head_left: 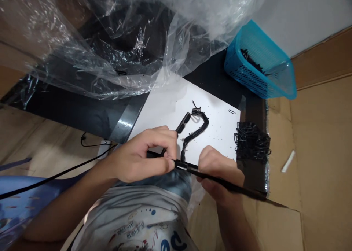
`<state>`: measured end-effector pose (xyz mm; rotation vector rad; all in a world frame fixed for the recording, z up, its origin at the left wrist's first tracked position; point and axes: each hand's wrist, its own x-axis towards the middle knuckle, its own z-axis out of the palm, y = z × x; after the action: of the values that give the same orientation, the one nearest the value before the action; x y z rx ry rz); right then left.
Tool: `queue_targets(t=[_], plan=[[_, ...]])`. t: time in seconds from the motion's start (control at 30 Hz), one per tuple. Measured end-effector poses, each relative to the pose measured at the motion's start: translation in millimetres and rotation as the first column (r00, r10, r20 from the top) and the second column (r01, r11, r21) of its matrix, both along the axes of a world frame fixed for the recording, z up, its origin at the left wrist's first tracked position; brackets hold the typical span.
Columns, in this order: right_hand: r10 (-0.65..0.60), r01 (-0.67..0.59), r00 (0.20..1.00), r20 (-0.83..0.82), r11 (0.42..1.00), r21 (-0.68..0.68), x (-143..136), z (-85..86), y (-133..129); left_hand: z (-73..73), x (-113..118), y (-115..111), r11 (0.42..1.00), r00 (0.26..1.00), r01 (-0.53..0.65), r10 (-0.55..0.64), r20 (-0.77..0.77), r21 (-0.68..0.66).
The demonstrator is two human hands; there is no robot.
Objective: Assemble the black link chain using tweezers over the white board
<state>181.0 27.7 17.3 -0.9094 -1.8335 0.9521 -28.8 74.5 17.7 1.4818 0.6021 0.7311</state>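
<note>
My left hand (150, 154) is closed, thumb and fingertips pinched on a black segmented strand. That strand (205, 123) loops over a white sheet (165, 104), both its ends running down toward my hands. My right hand (220, 170) is wrapped round a long, slim black tool (247, 191), which looks like tweezers. The tool's narrow end meets my left fingertips; exactly what it touches is too small to tell. A small black clip-like piece (196, 111) lies at the top of the loop. Dark crumbs are scattered across the sheet.
A blue basket (258, 84) with dark pieces inside stands at the back right. Thin black loops (253, 143) are heaped right of the sheet, with one loose loop (232, 111) near its corner. Clear plastic film (132, 34) drapes across the back. A black cable (60, 174) crosses at left.
</note>
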Motion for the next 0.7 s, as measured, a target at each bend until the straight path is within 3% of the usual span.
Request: queue_targets(t=[0.13,0.27,0.37,0.5,0.7], plan=[[0.072,-0.146,0.955,-0.288,0.958,-0.246,-1,-15.2,8,-0.1,0,2,0.999,1.000,0.009,-0.009,-0.003,0.031],[0.045,-0.313,0.874,-0.484,0.813,-0.490,-2,-23.8,9,-2.7,-1,3,0.999,0.999,0.015,-0.017,0.041,0.043],[0.030,-0.378,0.847,-0.531,0.735,-0.562,-3,-23.4,7,-3.4,-3,3,1.000,0.999,0.019,-0.020,0.039,0.007],[0.026,-0.371,0.833,-0.553,0.767,-0.523,-3,-19.7,7,-3.7,-4,3,1.000,0.999,0.018,-0.018,0.051,0.014],[0.024,-0.225,0.889,-0.457,0.893,-0.389,8,-12.0,7,-5.0,-2,2,1.000,0.999,0.001,-0.002,0.053,0.025]])
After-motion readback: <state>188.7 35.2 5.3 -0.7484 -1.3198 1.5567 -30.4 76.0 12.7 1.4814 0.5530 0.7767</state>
